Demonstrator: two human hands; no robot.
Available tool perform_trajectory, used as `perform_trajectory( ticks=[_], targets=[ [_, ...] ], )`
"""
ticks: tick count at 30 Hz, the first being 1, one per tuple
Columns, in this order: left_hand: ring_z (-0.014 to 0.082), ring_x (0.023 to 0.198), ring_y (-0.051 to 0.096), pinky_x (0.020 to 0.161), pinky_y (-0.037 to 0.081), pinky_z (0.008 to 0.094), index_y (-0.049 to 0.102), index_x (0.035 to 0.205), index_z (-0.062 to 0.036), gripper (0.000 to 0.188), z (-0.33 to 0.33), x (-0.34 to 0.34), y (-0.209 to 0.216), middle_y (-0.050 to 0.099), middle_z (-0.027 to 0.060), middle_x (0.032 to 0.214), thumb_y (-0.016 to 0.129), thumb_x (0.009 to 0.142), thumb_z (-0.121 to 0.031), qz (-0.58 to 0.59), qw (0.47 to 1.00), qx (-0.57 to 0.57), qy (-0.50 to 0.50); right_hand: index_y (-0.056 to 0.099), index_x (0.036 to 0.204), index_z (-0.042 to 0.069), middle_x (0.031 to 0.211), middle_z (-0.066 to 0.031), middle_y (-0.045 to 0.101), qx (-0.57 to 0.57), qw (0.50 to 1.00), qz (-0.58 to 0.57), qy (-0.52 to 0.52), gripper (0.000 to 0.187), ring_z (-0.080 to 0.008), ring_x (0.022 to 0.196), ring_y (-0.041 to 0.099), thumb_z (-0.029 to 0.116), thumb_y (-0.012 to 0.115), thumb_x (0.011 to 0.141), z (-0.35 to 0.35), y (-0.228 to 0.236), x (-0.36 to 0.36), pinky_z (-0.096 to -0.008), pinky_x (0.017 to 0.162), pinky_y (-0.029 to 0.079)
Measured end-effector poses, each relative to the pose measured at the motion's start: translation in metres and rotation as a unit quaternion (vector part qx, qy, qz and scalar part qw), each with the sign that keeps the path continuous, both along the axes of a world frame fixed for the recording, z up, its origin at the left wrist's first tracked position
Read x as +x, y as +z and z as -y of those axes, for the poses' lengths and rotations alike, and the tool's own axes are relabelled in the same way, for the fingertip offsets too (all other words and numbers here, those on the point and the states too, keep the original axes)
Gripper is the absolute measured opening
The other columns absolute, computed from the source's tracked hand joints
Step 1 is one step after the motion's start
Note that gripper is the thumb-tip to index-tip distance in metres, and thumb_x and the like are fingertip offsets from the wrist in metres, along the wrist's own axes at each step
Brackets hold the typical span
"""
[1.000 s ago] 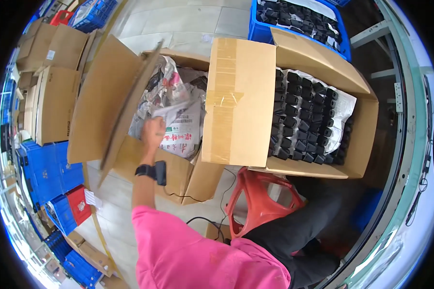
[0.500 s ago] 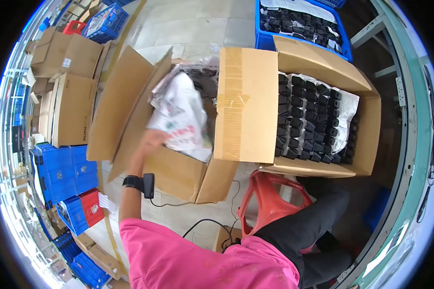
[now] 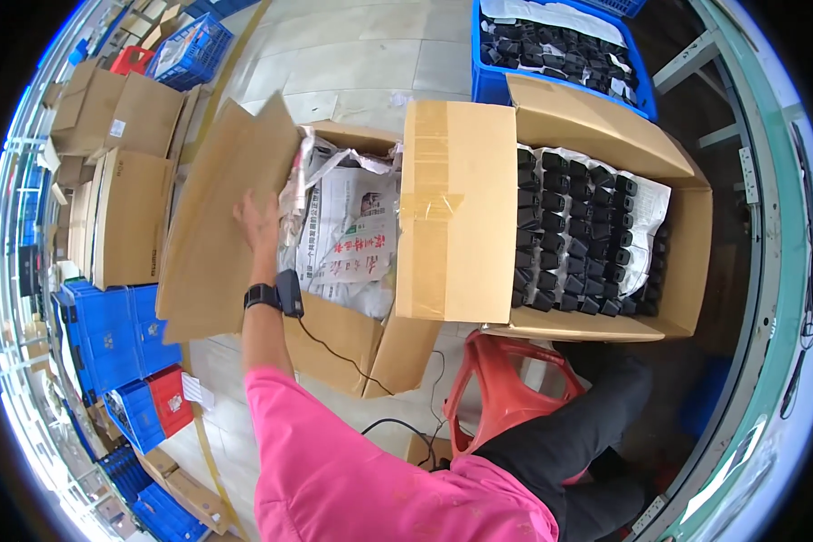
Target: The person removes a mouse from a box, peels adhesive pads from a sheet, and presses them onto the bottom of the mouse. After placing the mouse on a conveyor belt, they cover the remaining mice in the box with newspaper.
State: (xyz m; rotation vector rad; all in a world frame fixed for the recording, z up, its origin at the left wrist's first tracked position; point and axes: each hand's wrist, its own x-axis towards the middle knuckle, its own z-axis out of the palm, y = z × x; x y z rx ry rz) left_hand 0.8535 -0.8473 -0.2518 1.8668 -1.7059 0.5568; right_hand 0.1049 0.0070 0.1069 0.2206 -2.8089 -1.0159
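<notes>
My left hand [image 3: 258, 221], wearing a black wristband [image 3: 262, 296] with a small black box on it, is at the left flap [image 3: 217, 226] of an open carton. Its fingers are spread against the cardboard and look empty. Inside that carton a printed newspaper sheet [image 3: 357, 239] covers what lies below. My right hand is out of sight. To the right stands a second open carton [image 3: 691, 253], holding rows of small black plastic parts [image 3: 574, 239] and white paper. Its raised, taped flap [image 3: 456, 217] leans toward the left carton.
A red plastic stool [image 3: 506, 384] stands beside my leg, with a black cable [image 3: 397, 422] near it. Beyond the right carton is a blue crate [image 3: 560, 63] of black parts. Stacked cartons [image 3: 135, 217] and blue bins [image 3: 122, 330] line the left. A metal-framed bench [image 3: 754, 298] runs along the right.
My left hand has moved up and left from the paper to the flap. The newspaper now lies spread over the black parts seen before. The left carton's flaps have shifted.
</notes>
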Motion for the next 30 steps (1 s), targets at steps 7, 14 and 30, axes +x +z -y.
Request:
perform_trajectory(
  ticks=[7, 14, 30],
  targets=[
    [0.0411, 0.115, 0.053, 0.108, 0.031, 0.0531, 0.071, 0.090, -0.0117, 0.025, 0.021, -0.024, -0.017, 0.068, 0.0187, 0.099, 0.065, 0.077, -0.033, -0.015, 0.969, 0.232, -0.088, 0.052, 0.120, -0.010, 0.111, -0.0277, 0.062, -0.197, 0.979, 0.007, -0.051, 0.050, -0.0381, 0.100, 0.061, 0.035, 0.046, 0.099, 0.048, 0.004, 0.008, -0.0408, 0.087, 0.050],
    [0.0402, 0.079, 0.065, 0.072, 0.050, 0.0448, 0.071, 0.087, -0.0015, 0.025, 0.023, -0.023, 0.123, 0.067, 0.0222, 0.084, 0.058, 0.077, -0.020, -0.014, 0.976, 0.197, -0.094, 0.056, 0.114, -0.010, 0.098, -0.0255, 0.065, -0.159, 0.986, -0.032, 0.036, 0.049, -0.0376, 0.087, 0.063, 0.036, 0.047, 0.098, 0.039, -0.009, 0.014, -0.0404, 0.077, 0.052],
    [0.0306, 0.063, 0.062, 0.063, 0.048, 0.0374, 0.070, 0.078, 0.0002, 0.018, -0.031, -0.032, 0.304, 0.063, 0.0178, 0.069, 0.060, 0.076, -0.015, -0.037, 0.987, 0.122, -0.092, 0.057, 0.105, -0.012, 0.089, -0.0286, 0.065, -0.088, 0.989, -0.087, 0.083, 0.050, -0.0426, 0.080, 0.065, 0.037, 0.052, 0.095, -0.013, -0.018, -0.017, -0.0466, 0.069, 0.053]
  ],
)
